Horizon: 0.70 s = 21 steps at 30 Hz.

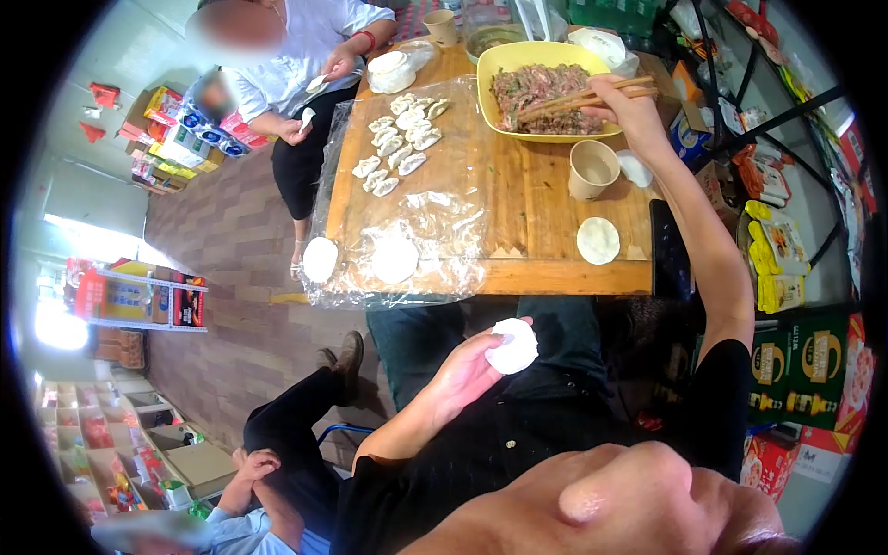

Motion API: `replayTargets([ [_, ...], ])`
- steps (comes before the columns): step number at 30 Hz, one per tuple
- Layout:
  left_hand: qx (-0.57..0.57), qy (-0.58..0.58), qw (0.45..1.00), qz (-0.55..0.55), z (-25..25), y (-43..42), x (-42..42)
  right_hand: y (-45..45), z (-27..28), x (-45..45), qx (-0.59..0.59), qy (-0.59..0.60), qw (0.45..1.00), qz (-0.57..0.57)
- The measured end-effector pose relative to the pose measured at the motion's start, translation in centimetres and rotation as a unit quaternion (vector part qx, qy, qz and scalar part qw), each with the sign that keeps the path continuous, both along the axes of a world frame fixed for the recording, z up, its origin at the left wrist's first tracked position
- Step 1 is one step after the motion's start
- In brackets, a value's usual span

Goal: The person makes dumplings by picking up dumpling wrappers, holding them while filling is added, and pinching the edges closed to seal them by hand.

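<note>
My left hand [467,372] holds a round white dough wrapper [513,347] above my lap, in front of the table edge. At the back right, my right hand [618,104] grips wooden chopsticks [578,99], whose tips are in the minced filling [541,85] of a yellow bowl [487,92]. Below the bowl stands a paper cup [592,170], and nearer the edge lies a wrapper [598,241]. Several folded dumplings [389,141] rest on plastic film [444,199] at the left. Two more wrappers, one at the corner [320,260] and one beside it [396,259], lie near the front edge.
Across the wooden table [546,199], a person [310,46] holds a wrapper [306,118] and a small utensil. A stack of wrappers [391,72] and a second cup [441,29] stand at the back. Another person [259,499] sits at lower left. Shelves [786,120] line the right.
</note>
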<state>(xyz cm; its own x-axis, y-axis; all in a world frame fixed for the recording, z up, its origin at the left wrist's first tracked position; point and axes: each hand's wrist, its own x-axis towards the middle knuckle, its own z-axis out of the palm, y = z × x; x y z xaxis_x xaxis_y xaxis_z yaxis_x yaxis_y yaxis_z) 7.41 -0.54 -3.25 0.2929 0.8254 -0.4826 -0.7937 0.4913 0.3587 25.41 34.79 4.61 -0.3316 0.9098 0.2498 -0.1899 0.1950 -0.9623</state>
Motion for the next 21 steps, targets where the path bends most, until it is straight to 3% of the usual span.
replayTargets([
  [11, 0.028, 0.014, 0.999, 0.012, -0.1, 0.0, -0.7, 0.8, -0.1, 1.6, 0.022, 0.069, 0.997, -0.026],
  [21, 0.026, 0.007, 1.000, 0.005, -0.5, 0.0, 0.0, 0.4, -0.5, 0.5, 0.025, -0.049, 0.998, 0.002],
])
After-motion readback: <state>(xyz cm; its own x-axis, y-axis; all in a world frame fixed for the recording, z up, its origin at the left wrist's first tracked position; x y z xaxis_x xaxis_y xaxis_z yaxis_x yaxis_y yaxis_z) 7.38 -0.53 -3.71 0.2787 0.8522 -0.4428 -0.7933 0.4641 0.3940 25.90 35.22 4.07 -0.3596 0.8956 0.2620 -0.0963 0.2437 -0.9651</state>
